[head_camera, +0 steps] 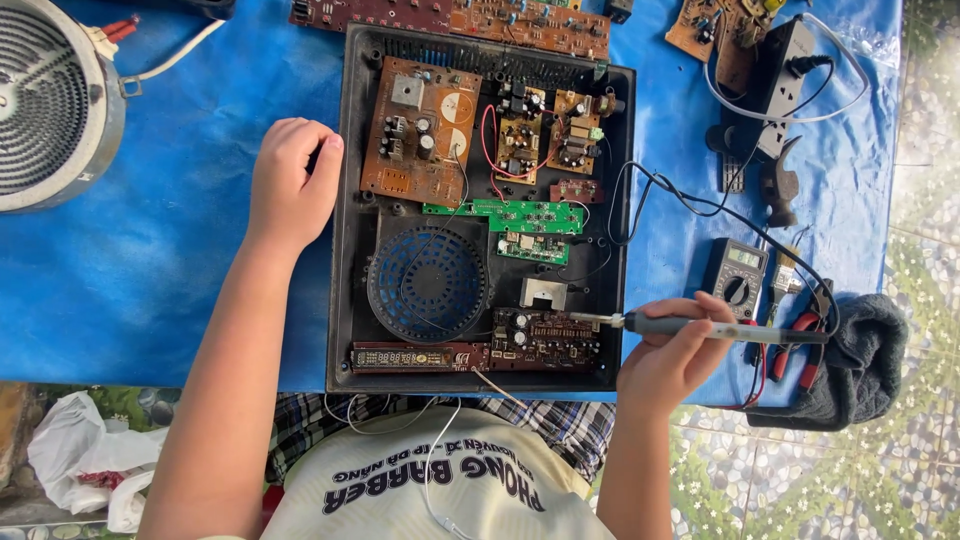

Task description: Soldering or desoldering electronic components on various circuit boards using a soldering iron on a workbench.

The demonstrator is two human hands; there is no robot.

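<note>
One head-worn camera looks almost straight down, fairly close, onto the blue table (150, 270) before the person.

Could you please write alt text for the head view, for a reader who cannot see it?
A person's right hand holds a soldering iron, its tip at a circuit board inside an open black appliance case on a blue cloth. The left hand rests against the case's left edge; a multimeter lies right.

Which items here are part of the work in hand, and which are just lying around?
In use: soldering iron in the right hand; open black appliance case steadied by the left hand; brown circuit board at the tip.

Lying about: multimeter, red pliers, power strip, heating coil, dark cloth.
</note>
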